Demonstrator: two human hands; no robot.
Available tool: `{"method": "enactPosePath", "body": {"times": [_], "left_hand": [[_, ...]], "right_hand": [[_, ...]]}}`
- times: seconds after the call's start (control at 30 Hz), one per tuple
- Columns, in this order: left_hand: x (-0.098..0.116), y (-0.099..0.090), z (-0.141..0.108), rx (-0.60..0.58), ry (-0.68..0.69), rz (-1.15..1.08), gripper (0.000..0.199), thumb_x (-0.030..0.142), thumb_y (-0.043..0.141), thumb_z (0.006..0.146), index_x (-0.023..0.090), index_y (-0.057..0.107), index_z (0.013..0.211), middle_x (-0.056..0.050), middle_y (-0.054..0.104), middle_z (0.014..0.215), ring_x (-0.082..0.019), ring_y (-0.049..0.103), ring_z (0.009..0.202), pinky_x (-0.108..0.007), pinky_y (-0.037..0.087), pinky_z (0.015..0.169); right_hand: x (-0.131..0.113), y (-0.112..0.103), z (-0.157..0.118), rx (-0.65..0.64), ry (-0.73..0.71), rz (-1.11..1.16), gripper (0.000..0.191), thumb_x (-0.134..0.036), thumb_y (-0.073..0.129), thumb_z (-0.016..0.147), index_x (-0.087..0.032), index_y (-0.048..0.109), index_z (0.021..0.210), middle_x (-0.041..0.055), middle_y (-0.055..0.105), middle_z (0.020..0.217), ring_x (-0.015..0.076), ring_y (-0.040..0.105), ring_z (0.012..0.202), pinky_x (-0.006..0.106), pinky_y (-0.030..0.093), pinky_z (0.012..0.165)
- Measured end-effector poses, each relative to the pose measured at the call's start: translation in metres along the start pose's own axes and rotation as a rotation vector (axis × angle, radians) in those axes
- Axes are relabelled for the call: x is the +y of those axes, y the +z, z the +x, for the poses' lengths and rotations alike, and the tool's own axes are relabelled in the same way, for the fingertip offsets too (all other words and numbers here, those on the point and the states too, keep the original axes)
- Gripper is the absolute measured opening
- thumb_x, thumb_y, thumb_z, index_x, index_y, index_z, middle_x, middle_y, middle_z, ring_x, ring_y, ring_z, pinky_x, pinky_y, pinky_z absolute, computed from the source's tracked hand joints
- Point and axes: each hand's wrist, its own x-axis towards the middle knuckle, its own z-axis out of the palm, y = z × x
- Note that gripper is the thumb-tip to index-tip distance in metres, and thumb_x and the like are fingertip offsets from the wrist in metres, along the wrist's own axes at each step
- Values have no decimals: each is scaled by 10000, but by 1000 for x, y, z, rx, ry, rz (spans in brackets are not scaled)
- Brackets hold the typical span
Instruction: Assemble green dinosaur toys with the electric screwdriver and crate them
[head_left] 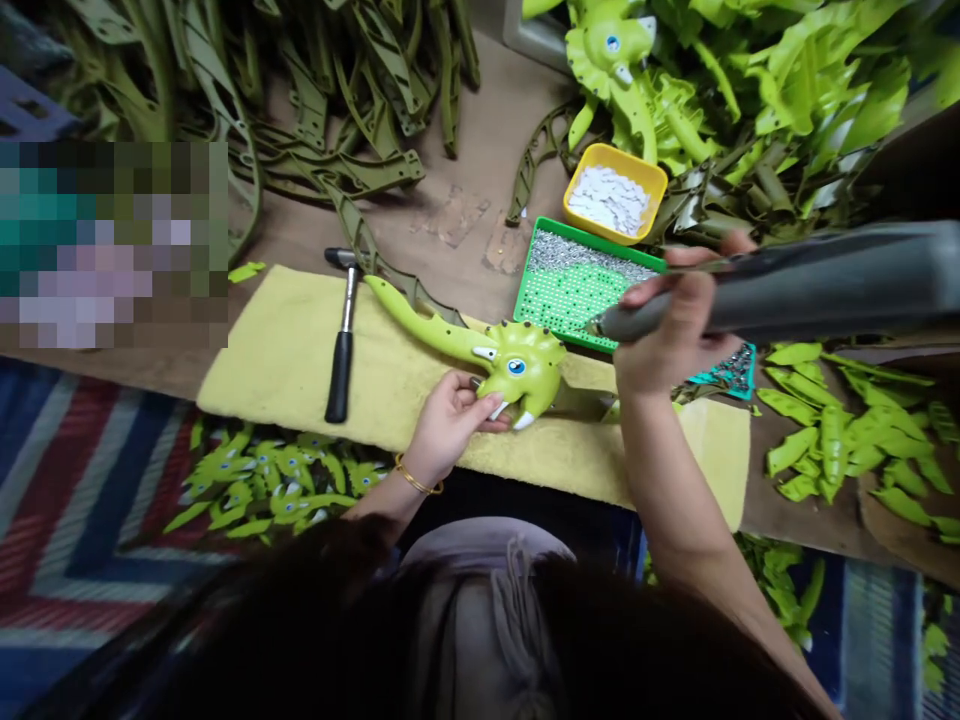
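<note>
Dark hair [300, 620] hangs nearest the camera. Beyond it, the left hand [454, 415] pinches the snout of a green toy [525, 350], on or just above a yellow cloth [281, 345]; the right hand [679, 325] grips a grey power tool [795, 285], its tip at a green tray [536, 262]. The toy is probably light, stiff, slick plastic, best held by its broad head, as the narrow end may flex.

Assembly workshop, brown desk [484, 110], matching olive frames [311, 105] heaped at upper left, lime-green pieces [802, 90] massed at upper right, perforated green tray [559, 300] with small metal parts [585, 254] right of centre, hammer [340, 375] on yellow cloth [277, 345], grey handheld tool [795, 285] at right.
</note>
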Motion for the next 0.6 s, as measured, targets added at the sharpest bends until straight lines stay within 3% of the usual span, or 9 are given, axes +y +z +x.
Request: {"method": "enactPosePath", "body": {"times": [0.1, 0.2, 0.43, 0.6], "left_hand": [[0, 0, 1, 2, -10, -11, 581, 434, 869, 576, 179, 436, 867, -1, 711, 723, -173, 718, 615, -311, 637, 627], [-1, -1, 1, 3, -14, -11, 572, 423, 865, 586, 186, 432, 874, -1, 709, 726, -183, 720, 613, -321, 640, 627], [-2, -2, 1, -16, -7, 3, 544, 420, 845, 618, 194, 418, 869, 12, 692, 717, -207, 727, 634, -379, 650, 648], [0, -3, 1, -12, -25, -24, 533, 394, 850, 620, 186, 429, 872, 3, 708, 749, -185, 723, 627, -337, 647, 633]], "right_hand": [[-24, -2, -6, -101, 39, 72, 317, -428, 642, 824, -319, 590, 1118, -46, 593, 882, 24, 533, 464, 184, 438, 411], [-32, -3, -17, -194, 58, 53, 344, -468, 644, 816, -337, 591, 1129, -50, 592, 888, 29, 528, 459, 191, 457, 407], [-11, -8, -40, -292, 126, -42, 377, -504, 666, 793, -333, 570, 1116, -61, 526, 746, 67, 532, 472, 224, 489, 437], [-12, -10, -40, -384, 93, 8, 390, -447, 669, 807, -390, 576, 1181, -74, 555, 739, 65, 539, 479, 215, 491, 444]]}}
